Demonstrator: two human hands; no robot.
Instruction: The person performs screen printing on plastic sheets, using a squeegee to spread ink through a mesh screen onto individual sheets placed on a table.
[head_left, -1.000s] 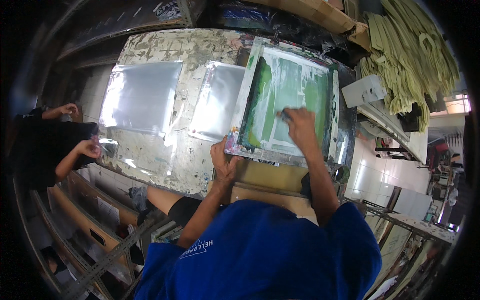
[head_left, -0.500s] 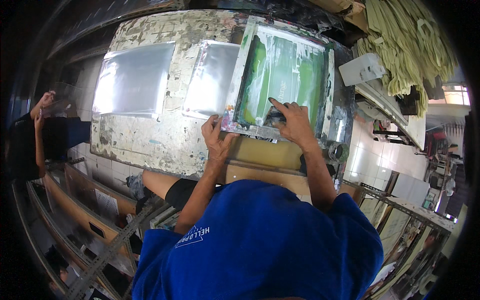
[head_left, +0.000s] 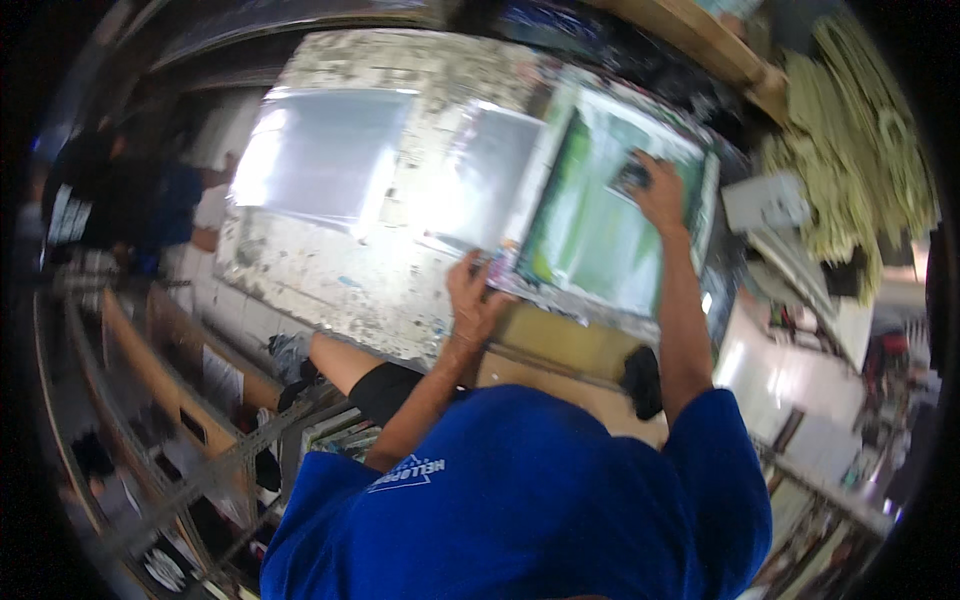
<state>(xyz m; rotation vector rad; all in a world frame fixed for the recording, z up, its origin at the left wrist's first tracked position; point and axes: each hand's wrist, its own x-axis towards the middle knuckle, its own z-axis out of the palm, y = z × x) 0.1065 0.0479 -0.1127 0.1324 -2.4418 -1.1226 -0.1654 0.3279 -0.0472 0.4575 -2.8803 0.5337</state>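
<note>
Green and white streaks cover the inside of the screen-printing frame (head_left: 540, 172), which lies toward the right end of the paint-flecked surface (head_left: 322, 258), its near bar along the near edge. At the frame's near left corner, the left hand (head_left: 476, 302) rests with thumb and fingers parted, touching that corner. Over the frame's far right part, the right hand (head_left: 660, 192) is closed around a small dark squeegee (head_left: 632, 176), blurred in outline. Left of the frame, one clear plastic sheet (head_left: 492, 172) lies just beside it; another plastic sheet (head_left: 325, 155) lies near the surface's left edge.
</note>
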